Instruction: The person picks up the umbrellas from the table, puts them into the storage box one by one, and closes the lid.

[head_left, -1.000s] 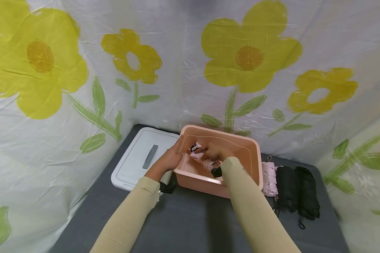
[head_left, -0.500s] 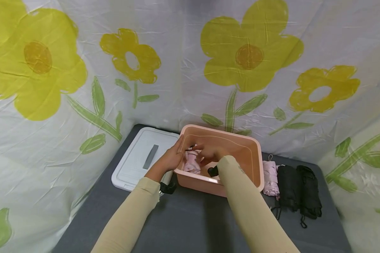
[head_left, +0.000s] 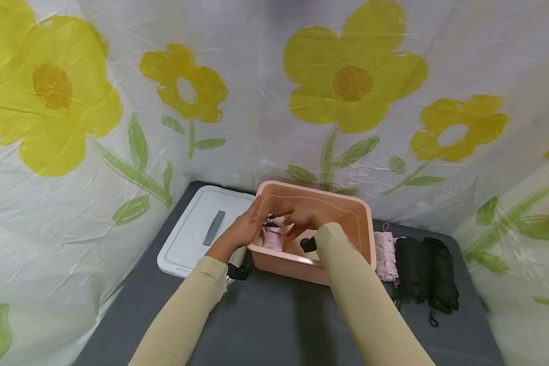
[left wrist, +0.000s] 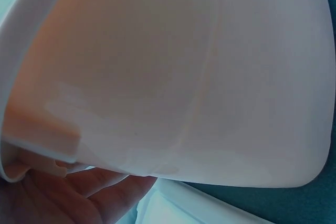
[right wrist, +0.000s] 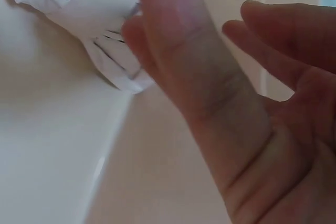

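Note:
My left hand (head_left: pixel 240 231) grips the left rim of a peach plastic bin (head_left: pixel 288 267), thumb at the rim. In the left wrist view its fingers (left wrist: pixel 123 195) lie under the rim, outside the bin wall (left wrist: pixel 157 77). A pink rolled fabric bundle (head_left: pixel 272 240) with a dark end lies inside, along the bin's left end. My right hand (head_left: pixel 305 217) is inside the bin just right of the bundle, fingers spread and holding nothing. In the right wrist view one finger overlaps the pale bundle (right wrist: pixel 100 9).
Left of the bin lies a white lid (head_left: pixel 187 244) with a grey handle. To the right stand another pink roll (head_left: pixel 384 256) and two black rolls (head_left: pixel 412 269) with cord loops. A flowered curtain (head_left: pixel 256 127) hangs behind the dark table (head_left: pixel 265 315).
The pink bundle has turned from a slant under my right hand to lie along the bin's left end. My right hand has let go of it. The left hand stays at the rim.

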Demonstrator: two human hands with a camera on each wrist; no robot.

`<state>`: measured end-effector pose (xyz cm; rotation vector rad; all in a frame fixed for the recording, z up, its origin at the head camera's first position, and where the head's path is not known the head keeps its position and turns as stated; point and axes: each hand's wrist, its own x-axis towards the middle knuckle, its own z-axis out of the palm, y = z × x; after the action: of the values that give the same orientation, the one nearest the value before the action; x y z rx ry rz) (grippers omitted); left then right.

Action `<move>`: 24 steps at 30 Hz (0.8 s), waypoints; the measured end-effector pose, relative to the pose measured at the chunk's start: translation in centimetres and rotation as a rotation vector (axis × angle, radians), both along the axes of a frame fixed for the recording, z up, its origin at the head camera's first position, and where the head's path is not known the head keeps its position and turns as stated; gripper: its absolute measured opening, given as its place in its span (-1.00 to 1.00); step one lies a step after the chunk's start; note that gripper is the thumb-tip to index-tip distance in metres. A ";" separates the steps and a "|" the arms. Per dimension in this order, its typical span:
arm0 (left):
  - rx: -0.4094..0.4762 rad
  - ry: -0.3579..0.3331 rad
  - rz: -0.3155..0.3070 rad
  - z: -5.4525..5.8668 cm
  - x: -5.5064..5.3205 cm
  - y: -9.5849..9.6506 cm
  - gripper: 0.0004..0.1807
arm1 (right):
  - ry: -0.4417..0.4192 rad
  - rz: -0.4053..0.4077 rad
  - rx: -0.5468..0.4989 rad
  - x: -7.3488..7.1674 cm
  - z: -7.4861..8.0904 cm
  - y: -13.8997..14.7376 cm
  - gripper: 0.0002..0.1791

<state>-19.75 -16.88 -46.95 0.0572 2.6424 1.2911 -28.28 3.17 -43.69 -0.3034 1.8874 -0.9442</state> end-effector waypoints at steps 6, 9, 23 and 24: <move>-0.002 -0.012 0.012 -0.1 -0.2 -0.6 -0.30 | 0.028 -0.007 -0.006 0.3 1.5 0.2 -0.46; -0.005 -0.021 0.002 -0.3 -0.2 -0.9 -0.30 | 0.040 -0.024 0.009 0.7 2.0 0.5 -0.46; -0.035 -0.010 0.017 -0.6 -0.9 -3.7 -0.29 | 0.201 0.041 -0.046 1.2 3.5 1.4 -0.49; -0.037 -0.011 0.017 -0.7 -0.9 -3.8 -0.29 | 0.214 0.051 -0.043 1.3 3.6 1.5 -0.49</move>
<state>-20.68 -20.69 -47.63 0.0216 2.6622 1.2438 -26.99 4.70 -40.05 -0.4928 2.0451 -0.9501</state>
